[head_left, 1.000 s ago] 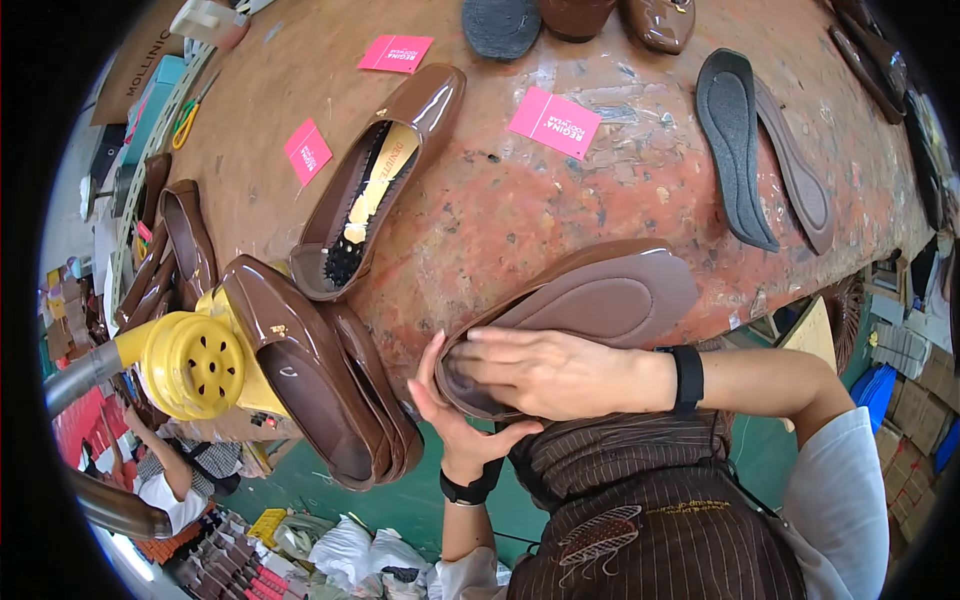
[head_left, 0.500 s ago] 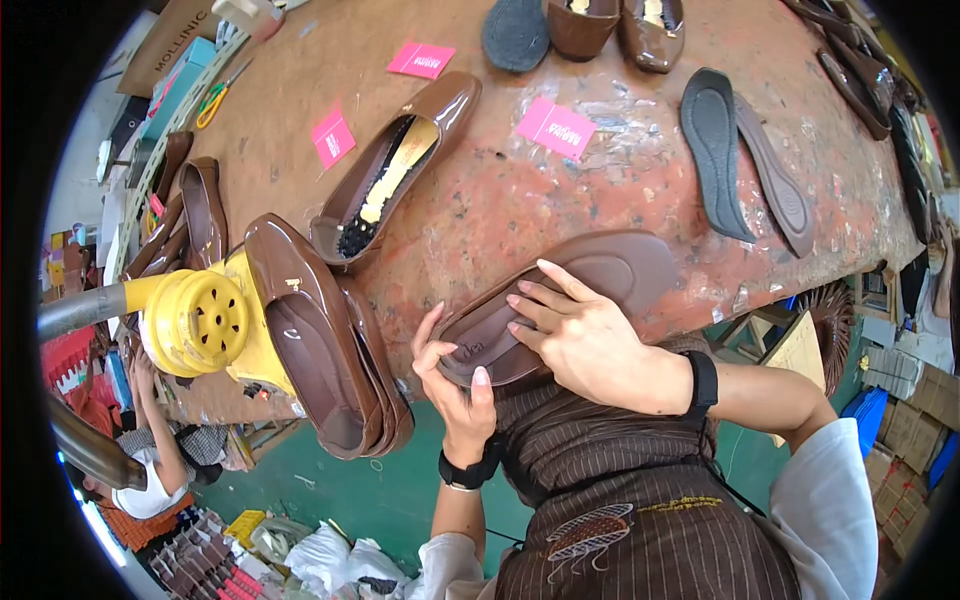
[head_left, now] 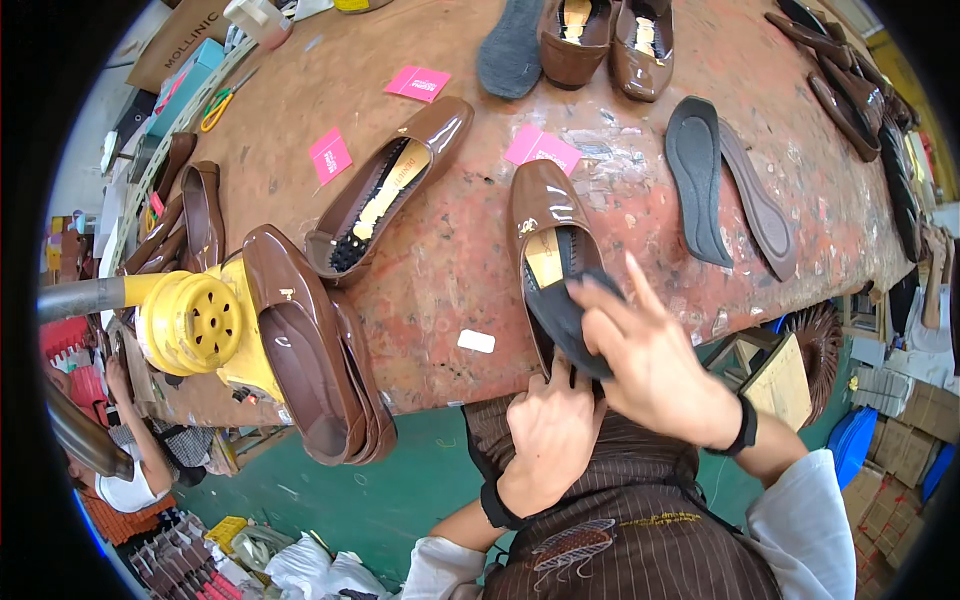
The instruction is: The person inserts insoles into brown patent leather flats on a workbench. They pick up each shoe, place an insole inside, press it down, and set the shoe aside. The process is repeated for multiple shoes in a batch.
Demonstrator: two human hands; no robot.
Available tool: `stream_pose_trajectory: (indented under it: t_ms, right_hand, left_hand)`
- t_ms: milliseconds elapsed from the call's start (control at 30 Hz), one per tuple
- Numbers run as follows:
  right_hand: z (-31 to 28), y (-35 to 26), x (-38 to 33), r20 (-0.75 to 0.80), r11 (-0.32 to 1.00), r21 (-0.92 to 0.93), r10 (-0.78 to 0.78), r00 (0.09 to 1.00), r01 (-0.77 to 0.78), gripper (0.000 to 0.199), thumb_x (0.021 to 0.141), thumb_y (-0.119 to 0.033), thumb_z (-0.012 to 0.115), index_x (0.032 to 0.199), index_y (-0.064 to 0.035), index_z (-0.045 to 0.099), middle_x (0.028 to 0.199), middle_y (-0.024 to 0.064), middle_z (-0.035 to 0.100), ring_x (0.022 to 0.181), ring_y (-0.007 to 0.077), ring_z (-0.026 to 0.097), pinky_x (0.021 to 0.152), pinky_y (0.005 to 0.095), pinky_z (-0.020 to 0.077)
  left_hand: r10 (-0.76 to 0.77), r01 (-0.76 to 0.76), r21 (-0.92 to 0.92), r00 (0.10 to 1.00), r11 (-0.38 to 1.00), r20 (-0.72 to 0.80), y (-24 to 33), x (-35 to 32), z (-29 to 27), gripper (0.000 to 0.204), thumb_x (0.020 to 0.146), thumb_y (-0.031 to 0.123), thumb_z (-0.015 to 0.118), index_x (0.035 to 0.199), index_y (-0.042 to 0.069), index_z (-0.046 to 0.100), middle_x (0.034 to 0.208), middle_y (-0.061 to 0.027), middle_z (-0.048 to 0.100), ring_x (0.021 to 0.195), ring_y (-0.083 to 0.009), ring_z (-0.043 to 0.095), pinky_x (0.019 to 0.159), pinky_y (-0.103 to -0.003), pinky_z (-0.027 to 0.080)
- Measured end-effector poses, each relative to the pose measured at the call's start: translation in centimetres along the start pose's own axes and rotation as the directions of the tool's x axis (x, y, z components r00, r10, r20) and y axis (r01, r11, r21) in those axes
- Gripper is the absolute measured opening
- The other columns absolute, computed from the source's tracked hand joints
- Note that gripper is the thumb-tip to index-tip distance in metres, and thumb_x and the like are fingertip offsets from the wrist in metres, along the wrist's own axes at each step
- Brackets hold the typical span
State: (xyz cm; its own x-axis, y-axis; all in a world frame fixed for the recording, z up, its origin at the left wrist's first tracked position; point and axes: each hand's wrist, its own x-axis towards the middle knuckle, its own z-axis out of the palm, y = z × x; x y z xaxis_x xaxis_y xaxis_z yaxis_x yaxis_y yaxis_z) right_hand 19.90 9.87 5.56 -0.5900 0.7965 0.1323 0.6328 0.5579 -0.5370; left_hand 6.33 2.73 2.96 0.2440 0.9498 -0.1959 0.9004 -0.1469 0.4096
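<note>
head view: brown glossy shoe [head_left: 548, 245] lies toe away at the near edge of the worn red table [head_left: 450, 250]. right hand [head_left: 655, 360], fingers spread, presses a dark insole [head_left: 570, 320] into it. left hand [head_left: 550, 430], curled, grips the shoe's heel end.

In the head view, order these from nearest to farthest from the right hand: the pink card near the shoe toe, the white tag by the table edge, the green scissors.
From the right hand:
1. White tag, to its left by the table edge.
2. Pink card, beyond it, up the table.
3. Green scissors, far left at the table's back.
</note>
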Motion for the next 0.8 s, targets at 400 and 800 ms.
stream_pose_trajectory:
  t_ms: [400,800]
  right_hand:
    - [5.4,2.9,5.0,-0.167,0.953,-0.303,-0.084,0.982,0.030,0.041,0.080,-0.005,0.054,0.118,0.0089,0.059,0.103,0.0213,0.065,0.106,0.0339,0.064,0.119,0.0465,0.0267]
    - [5.4,2.8,2.1,0.155,0.943,-0.309,-0.080,0.985,0.125,0.059,0.084,-0.015,0.053,0.138,0.0082,0.049,0.144,0.0239,0.048,0.138,0.0340,0.043,0.120,0.0491,0.0191]
  left_hand:
    - [0.010,-0.010,-0.019,1.000,1.000,-0.010,-0.5,0.5,0.1,0.040,0.077,0.033,0.077,0.106,0.005,0.073,0.131,-0.0219,0.061,0.062,-0.0280,0.071,0.055,-0.037,0.056]
    - [0.044,-0.041,-0.089,0.999,0.995,0.032,-1.3,0.1,0.8,0.040,0.076,0.032,0.078,0.102,0.002,0.073,0.126,-0.0223,0.062,0.062,-0.0287,0.070,0.056,-0.038,0.056]
